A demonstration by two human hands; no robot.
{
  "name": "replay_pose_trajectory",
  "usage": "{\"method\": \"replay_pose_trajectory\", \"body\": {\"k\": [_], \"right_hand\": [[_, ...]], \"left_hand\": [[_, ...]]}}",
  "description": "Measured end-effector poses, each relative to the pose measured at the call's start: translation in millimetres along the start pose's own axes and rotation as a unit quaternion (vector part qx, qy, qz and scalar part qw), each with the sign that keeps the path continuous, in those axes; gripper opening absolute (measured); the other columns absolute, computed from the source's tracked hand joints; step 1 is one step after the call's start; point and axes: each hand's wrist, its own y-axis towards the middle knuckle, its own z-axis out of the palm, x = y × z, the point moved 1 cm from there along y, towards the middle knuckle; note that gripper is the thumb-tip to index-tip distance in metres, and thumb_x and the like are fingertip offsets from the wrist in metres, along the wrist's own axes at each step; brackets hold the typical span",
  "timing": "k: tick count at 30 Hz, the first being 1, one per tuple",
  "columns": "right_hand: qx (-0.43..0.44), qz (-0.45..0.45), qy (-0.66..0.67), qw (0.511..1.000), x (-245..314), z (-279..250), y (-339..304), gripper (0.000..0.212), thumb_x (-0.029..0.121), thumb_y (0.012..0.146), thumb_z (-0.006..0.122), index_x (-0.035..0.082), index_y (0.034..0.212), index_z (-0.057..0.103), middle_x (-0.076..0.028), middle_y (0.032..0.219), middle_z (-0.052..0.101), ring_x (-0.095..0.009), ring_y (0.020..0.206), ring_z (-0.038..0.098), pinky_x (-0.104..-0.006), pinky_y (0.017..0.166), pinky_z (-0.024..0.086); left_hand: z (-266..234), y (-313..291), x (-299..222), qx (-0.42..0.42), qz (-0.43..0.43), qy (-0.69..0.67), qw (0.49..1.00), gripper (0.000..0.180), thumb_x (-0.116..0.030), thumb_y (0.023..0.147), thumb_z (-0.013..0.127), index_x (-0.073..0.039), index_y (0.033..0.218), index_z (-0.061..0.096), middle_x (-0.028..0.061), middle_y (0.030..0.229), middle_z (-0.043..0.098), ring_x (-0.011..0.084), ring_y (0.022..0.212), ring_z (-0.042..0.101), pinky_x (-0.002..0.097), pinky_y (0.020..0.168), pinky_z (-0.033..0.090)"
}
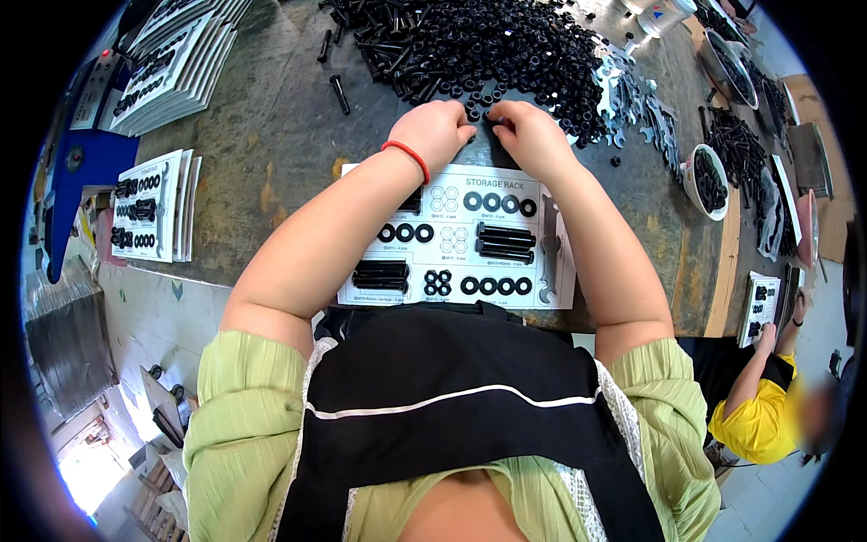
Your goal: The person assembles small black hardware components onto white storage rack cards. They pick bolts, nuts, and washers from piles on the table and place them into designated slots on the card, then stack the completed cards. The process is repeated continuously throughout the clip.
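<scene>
Reaching fwd w/ L hand (440, 135) & R hand (535, 140) past the far edge of the wht card (564, 291), almost meeting at the near edge of the nut pile (542, 72). Curling L fingers (459, 110) in toward a few loose nuts (474, 115); bending R fingers (498, 108) down just beside the same nuts, w/ thumb a bit lower. Not making out, w/ tips so small & nuts so dark, whether gripping any nut in either hand. Wearing a red band (406, 155) on L wrist.

Having the wht card lying flat on the surface (262, 117), btwn forearms & close to the body. Seeing on it blk washers (499, 204) in rows, bolts (506, 242) in bundles, a small nut cluster (438, 282), a wrench (547, 271) along the R side, plus two groups of printed hexagon outlines near the middle; partly covering its upper L w/ L forearm.

Also seeing a bolt heap (397, 50) joining the nut pile at L, wrenches (619, 90) at R, a wht bowl (692, 185) of dark parts farther R, stacked cards (190, 63) far L, & a co-worker in yellow (759, 420) at far R, holding a similar card (751, 334).
</scene>
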Motion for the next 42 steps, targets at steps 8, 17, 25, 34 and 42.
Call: {"method": "replay_pose_trajectory", "body": {"k": [8, 17, 25, 34, 42], "right_hand": [[0.054, 0.011, 0.089, 0.994, -17, -10, -11, 0.024, 0.004, 0.081, 0.064, 0.003, 0.105, 0.066, -0.014, 0.092, 0.068, -0.029, 0.084, 0.066, -0.0365, 0.074, 0.053], [0.074, 0.064, 0.019, 0.995, 1, -6, -16, 0.037, 0.009, 0.073, 0.073, 0.001, 0.108, 0.067, -0.016, 0.096, 0.069, -0.031, 0.089, 0.068, -0.0378, 0.082, 0.054], [0.05, 0.061, -0.085, 0.993, 10, 3, -14, 0.039, 0.019, 0.069, 0.076, 0.002, 0.104, 0.068, -0.018, 0.1, 0.07, -0.033, 0.093, 0.068, -0.0402, 0.081, 0.056], [0.114, -0.071, -0.096, 0.986, 83, 14, -108, 0.022, 0.021, 0.068, 0.072, 0.006, 0.083, 0.065, -0.011, 0.083, 0.068, -0.031, 0.079, 0.068, -0.0413, 0.069, 0.056], [0.144, -0.071, -0.089, 0.983, 83, 13, -117, 0.031, 0.026, 0.075, 0.074, 0.008, 0.1, 0.068, -0.01, 0.089, 0.069, -0.029, 0.083, 0.068, -0.0406, 0.072, 0.055]], "left_hand": [[9, 8, 9, -0.03, 0.109, 0.001, 0.994, 0.041, -0.016, 0.081, 0.073, -0.005, 0.119, 0.064, 0.0087, 0.085, 0.067, 0.0247, 0.082, 0.065, 0.0363, 0.077, 0.053], [-1, 0, -5, 0.048, 0.06, 0.051, 0.996, 0.035, -0.02, 0.077, 0.075, -0.002, 0.105, 0.067, 0.0116, 0.092, 0.069, 0.0263, 0.089, 0.067, 0.0365, 0.082, 0.054], [-5, -15, -18, 0.04, -0.006, 0.079, 0.996, 0.039, -0.029, 0.073, 0.072, -0.004, 0.102, 0.068, 0.0141, 0.105, 0.067, 0.0298, 0.097, 0.066, 0.0382, 0.087, 0.053], [0, -131, -15, 0.011, 0.177, 0.065, 0.982, 0.03, -0.012, 0.061, 0.075, -0.003, 0.087, 0.065, 0.0117, 0.11, 0.059, 0.0305, 0.109, 0.057, 0.0398, 0.093, 0.048], [4, -144, -8, -0.038, 0.187, 0.051, 0.98, 0.04, -0.016, 0.065, 0.079, -0.005, 0.102, 0.069, 0.0122, 0.125, 0.057, 0.0307, 0.121, 0.053, 0.0416, 0.1, 0.045]]}}
